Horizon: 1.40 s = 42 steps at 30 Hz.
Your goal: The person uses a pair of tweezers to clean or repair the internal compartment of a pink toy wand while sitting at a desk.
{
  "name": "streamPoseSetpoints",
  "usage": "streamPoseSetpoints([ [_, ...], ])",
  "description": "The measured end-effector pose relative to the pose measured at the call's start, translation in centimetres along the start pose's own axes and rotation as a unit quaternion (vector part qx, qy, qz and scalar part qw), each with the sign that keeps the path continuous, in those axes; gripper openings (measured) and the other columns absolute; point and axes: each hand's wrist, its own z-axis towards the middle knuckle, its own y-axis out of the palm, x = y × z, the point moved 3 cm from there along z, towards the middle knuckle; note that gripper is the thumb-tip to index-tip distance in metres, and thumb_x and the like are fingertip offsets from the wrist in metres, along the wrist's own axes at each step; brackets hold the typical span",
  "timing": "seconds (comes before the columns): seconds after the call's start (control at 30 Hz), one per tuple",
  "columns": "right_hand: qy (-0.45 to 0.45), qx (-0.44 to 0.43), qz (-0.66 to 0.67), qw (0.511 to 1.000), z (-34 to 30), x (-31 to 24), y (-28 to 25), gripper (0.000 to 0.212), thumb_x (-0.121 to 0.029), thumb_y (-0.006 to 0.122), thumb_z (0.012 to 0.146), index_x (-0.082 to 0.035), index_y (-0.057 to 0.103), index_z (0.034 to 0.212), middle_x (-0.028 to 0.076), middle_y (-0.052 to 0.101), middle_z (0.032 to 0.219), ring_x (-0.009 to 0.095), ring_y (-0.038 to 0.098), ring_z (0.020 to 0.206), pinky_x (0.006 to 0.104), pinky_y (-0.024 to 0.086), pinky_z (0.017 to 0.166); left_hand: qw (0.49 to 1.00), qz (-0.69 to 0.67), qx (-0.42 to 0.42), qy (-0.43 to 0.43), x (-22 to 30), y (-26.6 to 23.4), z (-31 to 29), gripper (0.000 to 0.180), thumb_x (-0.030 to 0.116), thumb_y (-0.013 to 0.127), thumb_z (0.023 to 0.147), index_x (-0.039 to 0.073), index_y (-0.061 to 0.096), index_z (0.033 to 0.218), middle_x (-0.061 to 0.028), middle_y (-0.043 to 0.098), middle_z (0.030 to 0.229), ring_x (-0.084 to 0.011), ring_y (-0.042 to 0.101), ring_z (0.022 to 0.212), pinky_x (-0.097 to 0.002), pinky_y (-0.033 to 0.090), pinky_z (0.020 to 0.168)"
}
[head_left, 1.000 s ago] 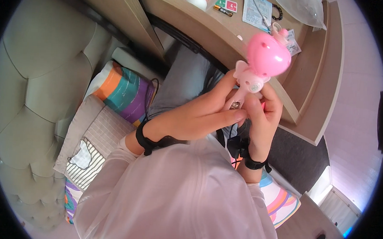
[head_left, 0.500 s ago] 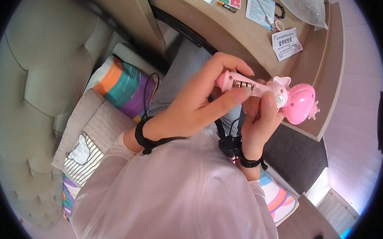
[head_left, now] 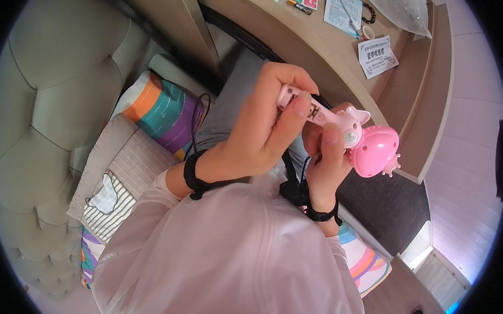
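Note:
A pink toy wand [head_left: 377, 152] with a rounded head, a small crown tip and a bow at its neck is held up in front of me. My left hand [head_left: 254, 129] is closed around the handle end, its thumb pressed over the uncovered battery compartment [head_left: 315, 111]. Metal parts show beside that thumb, but most of the compartment is hidden under it. My right hand [head_left: 329, 159] grips the wand's neck, thumb on top just below the bow and fingers underneath.
Beyond my hands, the wooden desk [head_left: 324, 45] carries a loose battery [head_left: 299, 6], a blue-and-white packet [head_left: 343, 14], a printed paper slip [head_left: 377, 57], a dark bead bracelet [head_left: 369, 14] and a clear plastic bag [head_left: 401, 12]. Cushions [head_left: 162, 111] lie to my left.
Both hands have shifted left with the wand, and its head has tilted lower. My left thumb has moved toward the handle end, over the battery compartment.

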Motion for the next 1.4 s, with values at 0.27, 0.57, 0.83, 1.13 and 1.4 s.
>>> streamPoseSetpoints([
  [0.27,-0.064,-0.027,-0.052,0.996,0.6,-0.3,0.7,0.028,-0.029,0.052,0.078,-0.003,0.041,0.083,-0.002,0.041,0.054,0.004,0.031,0.040,0.0185,0.019,0.037,0.997,-0.070,0.000,-0.034,-0.2,-0.2,0.0,0.016,0.008,0.043,0.084,0.000,0.041,0.097,-0.0041,0.045,0.082,-0.0060,0.041,0.068,-0.0181,0.035,0.060],
  [0.57,-0.032,0.002,-0.065,0.997,0.1,-0.6,0.1,0.034,-0.034,0.054,0.074,-0.005,0.036,0.082,0.000,0.044,0.055,0.004,0.032,0.041,0.0172,0.019,0.037,0.995,-0.070,-0.062,0.038,-0.4,-0.1,0.3,0.017,0.003,0.051,0.079,0.002,0.041,0.093,-0.0038,0.045,0.082,-0.0062,0.042,0.071,-0.0184,0.035,0.063],
  [0.83,-0.008,-0.018,-0.039,0.999,0.4,-0.7,0.4,0.039,-0.039,0.055,0.072,-0.005,0.036,0.076,0.001,0.044,0.056,0.003,0.030,0.041,0.0166,0.017,0.036,0.992,-0.088,-0.077,0.037,-0.5,0.3,0.4,0.019,0.002,0.049,0.078,0.003,0.035,0.091,-0.0050,0.042,0.071,-0.0064,0.034,0.058,-0.0186,0.028,0.051],
  [1.13,-0.055,-0.025,-0.075,0.995,0.7,-0.7,-0.2,0.042,-0.043,0.053,0.072,-0.004,0.038,0.070,0.000,0.040,0.052,0.004,0.027,0.038,0.0176,0.016,0.036,0.975,-0.154,-0.161,0.008,0.3,0.1,0.5,0.014,0.004,0.043,0.083,0.002,0.038,0.096,-0.0054,0.044,0.084,-0.0076,0.039,0.072,-0.0204,0.033,0.065],
  [1.4,-0.032,-0.007,-0.076,0.997,0.5,-2.1,-0.2,0.028,-0.027,0.054,0.075,-0.001,0.044,0.082,0.002,0.045,0.064,0.006,0.039,0.048,0.0181,0.028,0.041,0.951,0.099,-0.288,-0.049,1.8,-1.4,2.8,0.015,0.004,0.048,0.079,-0.001,0.046,0.093,-0.0089,0.052,0.082,-0.0138,0.050,0.068,-0.0235,0.040,0.061],
])
